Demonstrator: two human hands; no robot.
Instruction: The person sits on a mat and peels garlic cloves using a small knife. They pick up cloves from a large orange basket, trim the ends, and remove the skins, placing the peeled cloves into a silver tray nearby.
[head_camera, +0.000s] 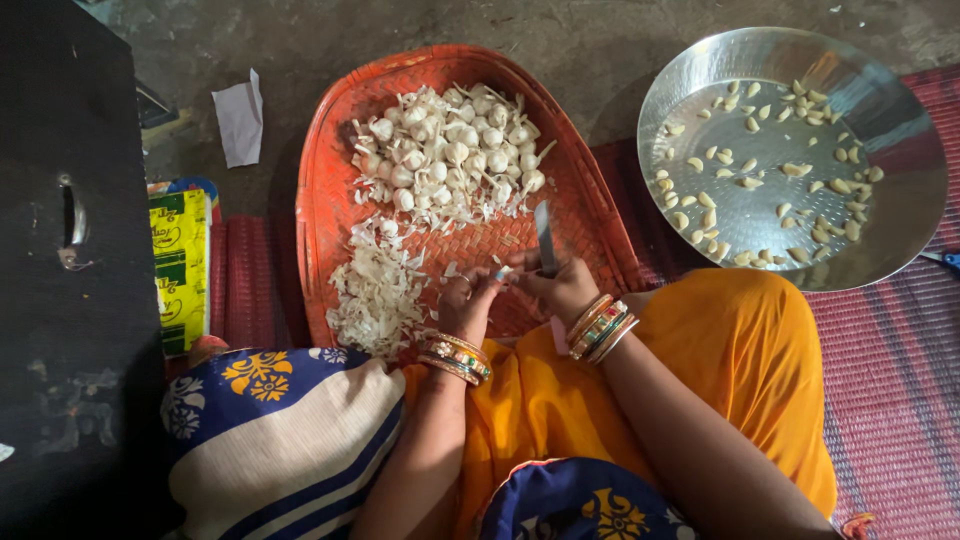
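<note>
Our right hand (562, 285) grips a knife (545, 238), blade pointing away from us; our left hand (468, 300) pinches a garlic clove (503, 272) touching it. Unpeeled garlic (450, 150) lies just beyond, steel plate (900, 220) far right.

One orange basket (330, 190), one steel plate (900, 150), one knife (545, 238), two hands (520, 290), one paper scrap (240, 118)

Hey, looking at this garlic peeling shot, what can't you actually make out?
- Clove between the hands, head view: left hand and right hand cover it.
- Knife handle: hidden in the right hand.
- Black box: cut off by the left edge.
- Steel plate contents: cloves too small to tell if all are peeled.
</note>
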